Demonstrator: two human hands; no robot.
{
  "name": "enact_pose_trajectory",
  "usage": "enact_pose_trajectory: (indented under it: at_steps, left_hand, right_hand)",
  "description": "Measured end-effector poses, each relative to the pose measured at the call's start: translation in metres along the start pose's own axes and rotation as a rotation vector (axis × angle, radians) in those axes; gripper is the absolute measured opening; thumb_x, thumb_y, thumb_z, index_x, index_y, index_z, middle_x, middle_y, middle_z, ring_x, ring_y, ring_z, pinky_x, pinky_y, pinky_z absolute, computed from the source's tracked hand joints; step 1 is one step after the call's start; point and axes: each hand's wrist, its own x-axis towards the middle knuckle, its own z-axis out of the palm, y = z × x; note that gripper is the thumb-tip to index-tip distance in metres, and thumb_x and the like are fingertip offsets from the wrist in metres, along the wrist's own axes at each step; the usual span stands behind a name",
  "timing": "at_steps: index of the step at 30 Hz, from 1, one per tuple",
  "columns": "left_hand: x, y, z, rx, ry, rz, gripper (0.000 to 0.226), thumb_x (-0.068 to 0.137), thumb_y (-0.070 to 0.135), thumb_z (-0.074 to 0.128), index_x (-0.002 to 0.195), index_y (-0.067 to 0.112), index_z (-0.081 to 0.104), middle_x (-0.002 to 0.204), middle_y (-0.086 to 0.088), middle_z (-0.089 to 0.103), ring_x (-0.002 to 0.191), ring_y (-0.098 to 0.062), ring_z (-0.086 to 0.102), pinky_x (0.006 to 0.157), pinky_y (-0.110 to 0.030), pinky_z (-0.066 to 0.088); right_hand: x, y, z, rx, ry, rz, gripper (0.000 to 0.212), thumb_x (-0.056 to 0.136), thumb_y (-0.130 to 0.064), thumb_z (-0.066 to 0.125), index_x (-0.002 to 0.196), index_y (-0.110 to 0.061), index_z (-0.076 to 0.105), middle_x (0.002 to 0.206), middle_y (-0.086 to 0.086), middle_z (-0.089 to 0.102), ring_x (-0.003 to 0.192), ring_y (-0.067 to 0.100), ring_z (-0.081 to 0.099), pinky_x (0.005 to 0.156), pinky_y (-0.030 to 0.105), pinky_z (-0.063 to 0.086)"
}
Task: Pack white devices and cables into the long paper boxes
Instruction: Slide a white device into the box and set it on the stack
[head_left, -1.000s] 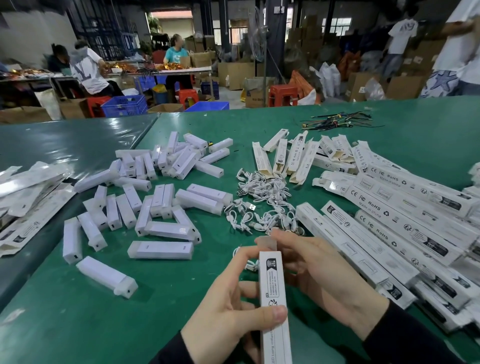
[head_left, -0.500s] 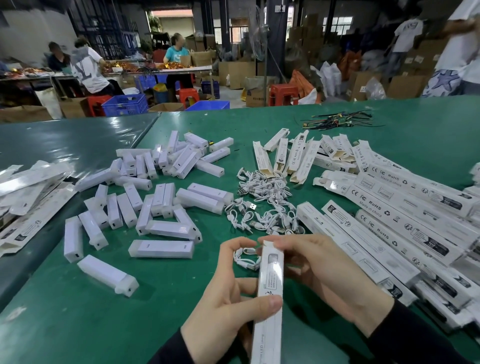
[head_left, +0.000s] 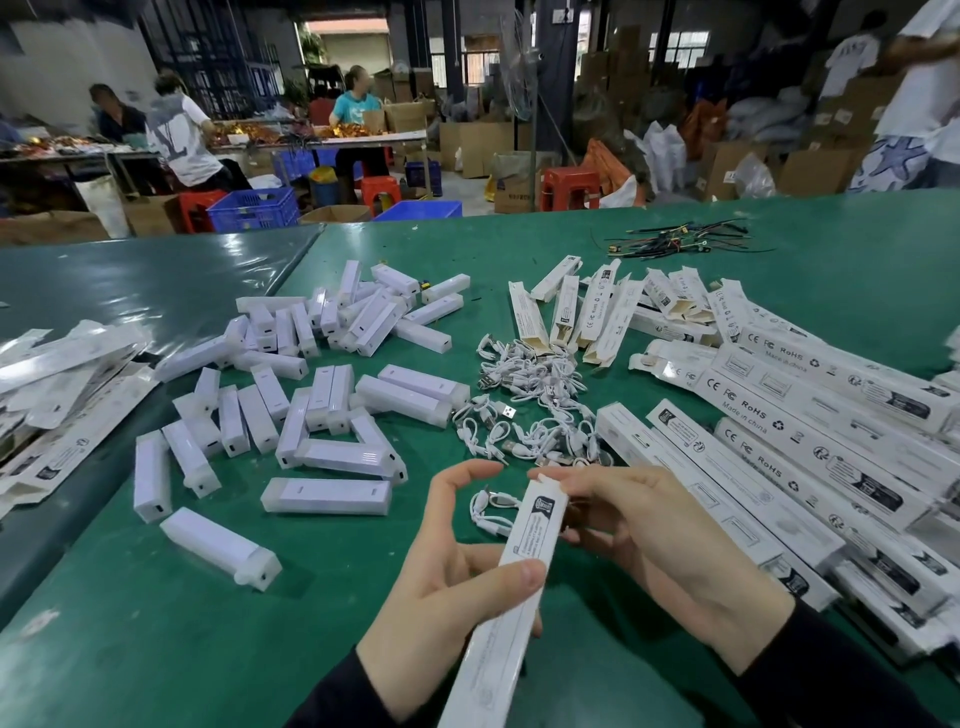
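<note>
I have one long box (head_left: 511, 587) in the lower middle of the frame, running from the bottom edge up toward the centre. My left hand (head_left: 457, 587) grips it around the middle, thumb across the printed face, forefinger lifted and curved clear of it. My right hand (head_left: 639, 525) pinches its top end with the fingertips, apparently working the end flap; I cannot see whether that flap is tucked or what is inside.

One coiled cable (head_left: 493, 512) lies on the bench (head_left: 130, 649) just behind the box top, between my hands. The cable pile (head_left: 530, 405) sits at centre, loose devices (head_left: 322, 395) spread centre-left, filled boxes (head_left: 779, 441) stacked at right, open boxes (head_left: 582, 312) upper centre.

Risks, as I judge them: the thin paper flap could crease or tear if the right fingertips push askew. The box tilts with its top end raised, so an unclosed lower end might let the contents slide out. With the nearby cable so close, I might seal the box without one, if it is not already in.
</note>
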Motion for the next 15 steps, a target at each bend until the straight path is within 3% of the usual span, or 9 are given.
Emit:
enact_pose_trajectory:
  at_steps: [3,10,15]
  left_hand:
    - [0.0,-0.0006,0.0019,0.041,-0.024,0.013,0.074,0.071,0.013,0.073,0.13,0.025,0.032,0.066,-0.002,0.067,0.052,-0.01,0.054,0.056,-0.019,0.046]
    - [0.0019,0.0022,-0.001,0.002,0.008,-0.033,0.079,0.06,0.02,0.076,0.128,0.021,0.037,0.067,-0.008,0.066,0.05,-0.012,0.054,0.053,-0.02,0.047]
    - [0.0006,0.0038,0.0003,0.002,-0.026,-0.027,0.076,0.064,0.013,0.074,0.129,0.017,0.035,0.063,-0.001,0.065,0.049,-0.007,0.053,0.052,-0.016,0.044]
  right_hand:
    - [-0.0002,0.0011,-0.0001,-0.002,0.002,0.036,0.019,0.087,-0.008,0.061,0.086,-0.009,0.08,0.084,0.006,0.076,0.066,0.009,0.066,0.058,0.019,0.052]
    - [-0.0058,0.0023,0.0039,-0.026,-0.016,-0.058,0.017,0.075,-0.019,0.069,0.087,-0.014,0.081,0.086,0.007,0.076,0.073,0.009,0.062,0.069,0.023,0.048]
    - [-0.0076,0.0029,0.0064,-0.029,-0.043,-0.087,0.043,0.057,-0.04,0.075,0.089,-0.011,0.08,0.084,0.009,0.075,0.077,0.014,0.061,0.069,0.025,0.047]
